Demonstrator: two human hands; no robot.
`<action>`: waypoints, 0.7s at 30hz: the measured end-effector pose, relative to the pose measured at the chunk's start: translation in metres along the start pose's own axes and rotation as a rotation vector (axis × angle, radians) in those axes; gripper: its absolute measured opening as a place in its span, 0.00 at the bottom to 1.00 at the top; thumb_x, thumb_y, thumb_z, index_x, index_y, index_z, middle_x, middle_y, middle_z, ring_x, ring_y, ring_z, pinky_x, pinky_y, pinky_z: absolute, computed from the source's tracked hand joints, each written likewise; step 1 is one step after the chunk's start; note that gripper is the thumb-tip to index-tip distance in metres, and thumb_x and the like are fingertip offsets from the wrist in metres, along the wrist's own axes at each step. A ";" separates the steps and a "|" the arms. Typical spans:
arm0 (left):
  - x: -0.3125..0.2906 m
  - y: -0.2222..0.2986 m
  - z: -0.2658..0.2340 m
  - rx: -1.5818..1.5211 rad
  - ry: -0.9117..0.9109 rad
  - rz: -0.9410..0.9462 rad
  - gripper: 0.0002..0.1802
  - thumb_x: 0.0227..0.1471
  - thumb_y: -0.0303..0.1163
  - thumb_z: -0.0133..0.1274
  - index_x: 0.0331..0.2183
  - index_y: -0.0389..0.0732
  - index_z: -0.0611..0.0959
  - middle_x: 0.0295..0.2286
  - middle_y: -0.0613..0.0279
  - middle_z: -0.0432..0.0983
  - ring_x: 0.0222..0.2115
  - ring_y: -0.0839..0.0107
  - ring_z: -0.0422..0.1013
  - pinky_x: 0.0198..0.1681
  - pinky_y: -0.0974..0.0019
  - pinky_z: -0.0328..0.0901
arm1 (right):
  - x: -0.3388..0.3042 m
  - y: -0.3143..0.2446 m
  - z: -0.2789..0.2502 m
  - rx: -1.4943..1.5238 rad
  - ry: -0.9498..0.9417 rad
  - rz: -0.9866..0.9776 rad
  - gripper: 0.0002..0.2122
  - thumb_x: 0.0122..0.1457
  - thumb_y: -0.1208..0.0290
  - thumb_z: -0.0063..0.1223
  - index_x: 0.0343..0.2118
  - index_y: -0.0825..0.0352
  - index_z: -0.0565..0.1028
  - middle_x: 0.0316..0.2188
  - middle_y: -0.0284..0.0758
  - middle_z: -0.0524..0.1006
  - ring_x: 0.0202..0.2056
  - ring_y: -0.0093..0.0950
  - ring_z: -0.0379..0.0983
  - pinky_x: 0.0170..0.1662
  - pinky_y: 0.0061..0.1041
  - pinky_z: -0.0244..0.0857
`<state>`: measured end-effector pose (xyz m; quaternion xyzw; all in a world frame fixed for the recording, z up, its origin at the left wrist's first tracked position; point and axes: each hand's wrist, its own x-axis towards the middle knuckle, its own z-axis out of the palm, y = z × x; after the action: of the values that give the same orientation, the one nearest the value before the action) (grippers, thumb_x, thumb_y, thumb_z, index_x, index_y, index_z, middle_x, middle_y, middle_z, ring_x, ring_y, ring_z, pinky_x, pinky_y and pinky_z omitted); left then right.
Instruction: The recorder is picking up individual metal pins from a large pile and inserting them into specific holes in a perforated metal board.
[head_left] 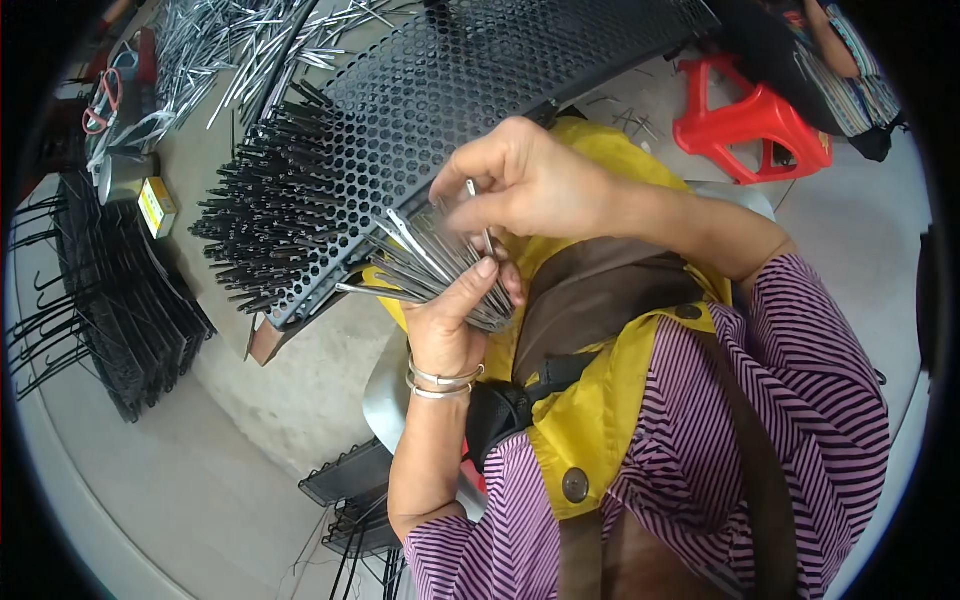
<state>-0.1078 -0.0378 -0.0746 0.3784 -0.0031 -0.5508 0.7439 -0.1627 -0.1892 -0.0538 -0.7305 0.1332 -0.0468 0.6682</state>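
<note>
My left hand (455, 305) is wrapped round a bundle of thin silvery metal rods (425, 255); their ends fan out toward the upper left, and several have flattened, holed tips. Just above the bundle is my right hand (520, 185), its fingers curled and its thumb blurred by motion. One metal rod (472, 190) stands up between its thumb and forefinger. Beyond my hands a black perforated panel (400, 120) slopes across the work table. On its left end lies a dense pile of black rods (275, 210) with their ends toward me.
Loose silvery rods (240, 50) lie heaped at the far left, near scissors (103, 105), a metal cup (125, 175) and a small yellow box (157, 207). Black wire racks (130, 290) are stacked at left. A red stool (750, 120) and another person's arm (832, 40) are at right.
</note>
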 end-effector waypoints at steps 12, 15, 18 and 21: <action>-0.003 0.004 0.001 0.143 0.078 -0.099 0.12 0.41 0.20 0.54 0.32 0.29 0.73 0.23 0.52 0.73 0.19 0.66 0.70 0.20 0.68 0.66 | -0.016 0.010 -0.001 0.333 0.171 0.146 0.07 0.45 0.82 0.55 0.29 0.72 0.72 0.18 0.32 0.72 0.15 0.13 0.63 0.19 0.11 0.58; -0.005 0.004 0.003 0.142 0.101 -0.091 0.11 0.41 0.20 0.53 0.31 0.30 0.73 0.22 0.51 0.73 0.19 0.65 0.70 0.19 0.68 0.66 | -0.019 0.010 -0.001 0.484 0.232 0.099 0.06 0.45 0.82 0.55 0.28 0.72 0.72 0.20 0.32 0.73 0.17 0.13 0.64 0.19 0.11 0.58; -0.006 0.003 0.005 0.151 0.109 -0.057 0.10 0.41 0.19 0.53 0.31 0.30 0.73 0.22 0.51 0.73 0.18 0.65 0.70 0.18 0.68 0.66 | -0.021 0.012 -0.003 0.607 0.185 0.139 0.05 0.46 0.81 0.55 0.28 0.72 0.73 0.21 0.32 0.73 0.18 0.14 0.65 0.21 0.11 0.59; -0.007 0.003 0.007 0.188 0.120 -0.009 0.10 0.41 0.19 0.54 0.30 0.30 0.73 0.22 0.51 0.73 0.18 0.65 0.70 0.17 0.68 0.66 | -0.021 0.006 -0.006 0.543 0.122 0.200 0.04 0.48 0.80 0.53 0.28 0.72 0.73 0.21 0.33 0.73 0.20 0.15 0.67 0.22 0.11 0.62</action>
<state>-0.1111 -0.0354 -0.0650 0.4790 -0.0085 -0.5275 0.7016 -0.1853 -0.1900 -0.0568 -0.5041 0.2271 -0.0587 0.8311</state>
